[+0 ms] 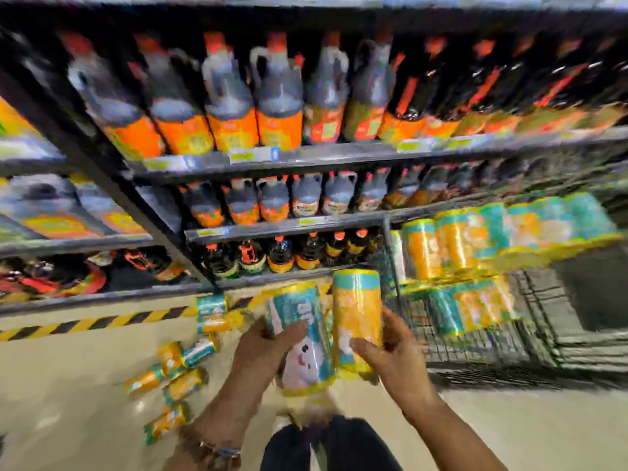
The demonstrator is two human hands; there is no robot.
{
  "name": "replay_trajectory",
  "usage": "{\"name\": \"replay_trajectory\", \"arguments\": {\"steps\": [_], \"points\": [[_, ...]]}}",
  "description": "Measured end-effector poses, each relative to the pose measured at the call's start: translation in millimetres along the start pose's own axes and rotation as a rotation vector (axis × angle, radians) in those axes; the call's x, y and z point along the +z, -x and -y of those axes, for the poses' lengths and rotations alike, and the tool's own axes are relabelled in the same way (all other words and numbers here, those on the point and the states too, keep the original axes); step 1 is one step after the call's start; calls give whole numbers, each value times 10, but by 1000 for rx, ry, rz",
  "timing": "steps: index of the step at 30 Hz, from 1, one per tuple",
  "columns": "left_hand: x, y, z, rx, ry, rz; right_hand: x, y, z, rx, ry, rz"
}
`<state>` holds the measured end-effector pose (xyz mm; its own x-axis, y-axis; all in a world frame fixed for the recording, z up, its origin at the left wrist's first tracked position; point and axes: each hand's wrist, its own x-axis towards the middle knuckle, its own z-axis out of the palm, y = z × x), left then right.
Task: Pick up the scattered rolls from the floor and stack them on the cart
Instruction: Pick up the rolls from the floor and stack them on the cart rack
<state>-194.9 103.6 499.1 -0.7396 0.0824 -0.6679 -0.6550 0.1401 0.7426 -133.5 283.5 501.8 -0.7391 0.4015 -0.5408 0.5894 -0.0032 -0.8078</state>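
Gripping one roll per hand: left hand [265, 348] curled round teal roll [302, 334], right hand [390, 351] round orange roll [356, 311], rolls touching. Wrap likely slick, could slip mid-carry. Floor rolls [176, 375] left of left hand. Beyond right hand, stack [458, 246] on cart [475, 351] may topple if bumped.

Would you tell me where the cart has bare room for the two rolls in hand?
Bare wire on the cart lies in front of the lower stacked rolls, nearest the right hand. Further back the upper stacked rolls crowd it. Scattered rolls crowd the floor on the left.
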Motion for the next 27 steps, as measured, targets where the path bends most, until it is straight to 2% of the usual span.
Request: {"name": "replay_trajectory", "arguments": {"steps": [6, 9, 12, 17, 19, 22, 25, 27], "points": [[963, 330, -328, 153, -30, 173, -908, 189, -17, -20, -56, -178], [1580, 311, -297, 136, -45, 238, -1449, 55, -119, 8, -21, -227], [2215, 211, -227, 85, -72, 252, -1960, -209, -247, 59, 60, -197], [3057, -176, 51, -82, -267, 74, -2556, -850, -440, 174, 326, -56], [3242, -370, 213, -149, -256, 57, -2612, -1179, -580, 209, 390, -3], [3355, -697, 457, -200, -244, -25, -2495, -1656, -925, 285, 424, 116], [3371, -1060, 746, -285, -314, -180, -2255, -2013, -1198, 353, 471, 173], [3395, -1214, 847, -337, -272, -242, -2100, -2182, -1361, 380, 475, 213]]}}
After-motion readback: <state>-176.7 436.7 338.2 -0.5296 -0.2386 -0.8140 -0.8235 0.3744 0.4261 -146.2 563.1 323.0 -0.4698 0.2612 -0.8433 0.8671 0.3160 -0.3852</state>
